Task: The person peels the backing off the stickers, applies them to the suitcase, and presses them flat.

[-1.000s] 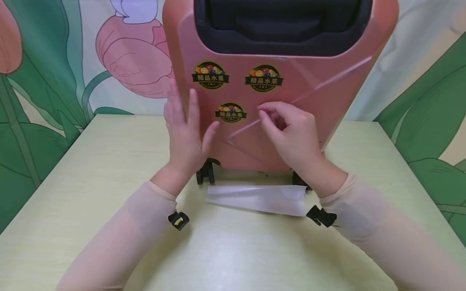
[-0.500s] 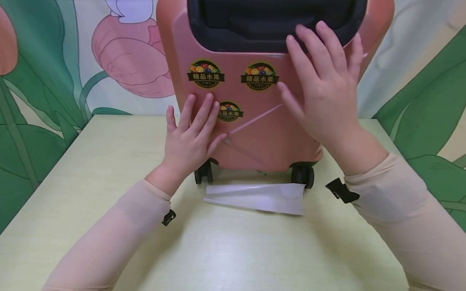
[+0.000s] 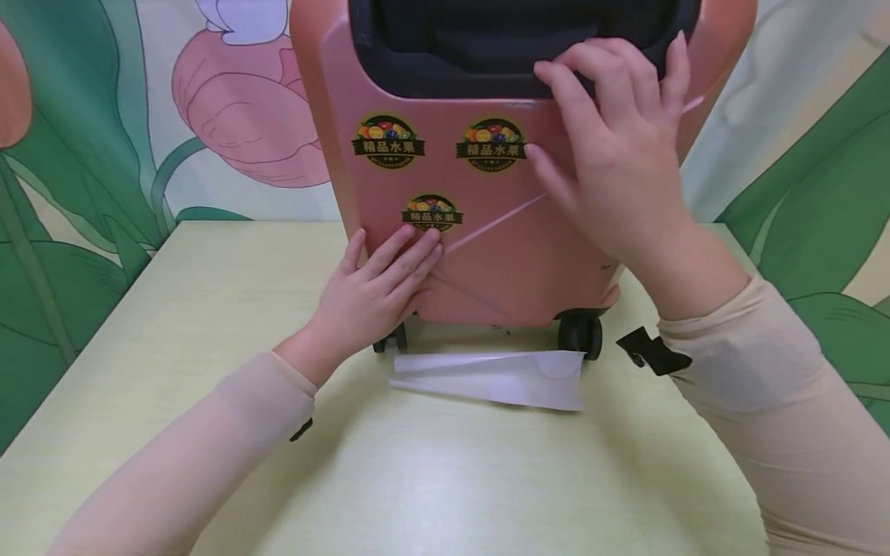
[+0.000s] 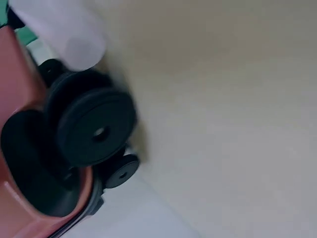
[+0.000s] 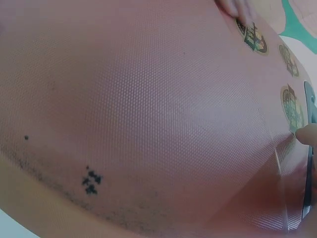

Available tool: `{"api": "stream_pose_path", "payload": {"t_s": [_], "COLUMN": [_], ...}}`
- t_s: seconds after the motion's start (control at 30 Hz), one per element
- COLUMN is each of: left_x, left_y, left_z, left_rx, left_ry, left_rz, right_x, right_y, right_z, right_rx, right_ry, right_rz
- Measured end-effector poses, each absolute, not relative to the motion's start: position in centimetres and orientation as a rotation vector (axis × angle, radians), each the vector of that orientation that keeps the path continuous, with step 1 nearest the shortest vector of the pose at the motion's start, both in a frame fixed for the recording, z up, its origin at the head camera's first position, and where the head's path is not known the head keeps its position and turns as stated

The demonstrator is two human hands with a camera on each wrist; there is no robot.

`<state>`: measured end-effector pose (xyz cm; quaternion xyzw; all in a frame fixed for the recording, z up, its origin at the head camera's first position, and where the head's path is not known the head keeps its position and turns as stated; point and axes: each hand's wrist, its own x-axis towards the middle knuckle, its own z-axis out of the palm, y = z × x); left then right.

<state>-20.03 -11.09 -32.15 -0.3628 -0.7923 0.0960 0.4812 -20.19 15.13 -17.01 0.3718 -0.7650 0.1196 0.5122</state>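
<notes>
A pink suitcase stands upright on the table, with three round fruit-picture stickers on its face. Two sit side by side: an upper left sticker and an upper right sticker. Below them is a lower sticker; my left hand lies with extended fingers at its bottom edge. My right hand is over the suitcase's upper right, fingers bent at the black handle panel. In the right wrist view its thumb is beside a sticker. Neither hand visibly holds anything.
A creased white backing sheet lies on the table before the suitcase. Black wheels support it; one wheel looms large in the left wrist view. A printed curtain hangs behind.
My right hand has moved from beside the lower sticker up to the handle panel, its fingers spreading, then bending. My left hand has slid from the suitcase's left edge down onto the lower sticker's bottom edge.
</notes>
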Motion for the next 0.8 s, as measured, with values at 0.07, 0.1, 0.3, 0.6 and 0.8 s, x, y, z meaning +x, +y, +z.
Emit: {"api": "stream_pose_path", "payload": {"t_s": [0.07,0.1,0.3,0.6,0.8], "left_x": [-20.0,-19.9,-20.3,-20.3,-19.9], "left_y": [-11.2,-11.2,-9.8,-9.0,-9.5], "left_z": [-32.3,-32.3,-30.0,-29.9,-30.9], "left_rx": [-0.929,-0.946,-0.848,-0.832,-0.968], "left_ry": [-1.927,-1.924,-1.934,-1.967,-1.981], "left_rz": [0.223,0.207,0.111,0.161,0.318], "right_x": [-20.2,-20.1,-20.1,-20.1,-20.2], "right_y": [15.0,14.9,14.9,14.9,14.9], "right_z": [-17.0,-17.0,-17.1,-17.0,-17.1], "right_rx": [0.888,0.885,0.878,0.894,0.891], "right_ry": [-1.856,-1.864,-1.861,-1.847,-1.863], "right_rz": [0.280,0.276,0.295,0.320,0.309]}}
